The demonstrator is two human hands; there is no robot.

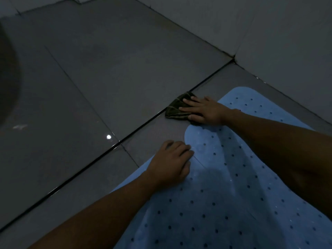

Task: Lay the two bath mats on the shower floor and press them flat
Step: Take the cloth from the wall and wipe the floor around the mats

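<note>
Dim shower floor point(111, 72) of large grey glossy tiles with dark grout lines; grey tiled wall point(269, 24) runs along the far right. Small light reflection on the tile at left. A dark blurred shape at the far-left edge cannot be identified.

Two blue perforated bath mats overlap at lower right. Near mat point(206, 203) is cut off by the bottom edge; its rounded end points far-left, long axis running from near right toward far left. Far mat point(251, 103) lies partly beneath it, mostly hidden by the right forearm; rounded corner toward the wall.

Left hand point(172, 162) rests on the near mat's left edge, fingers loosely bent and together, grasping nothing visible. Right hand point(203, 110) presses flat on a dark striped cloth point(175, 109) on the tile just beyond the mats, fingers straight, slightly apart.
</note>
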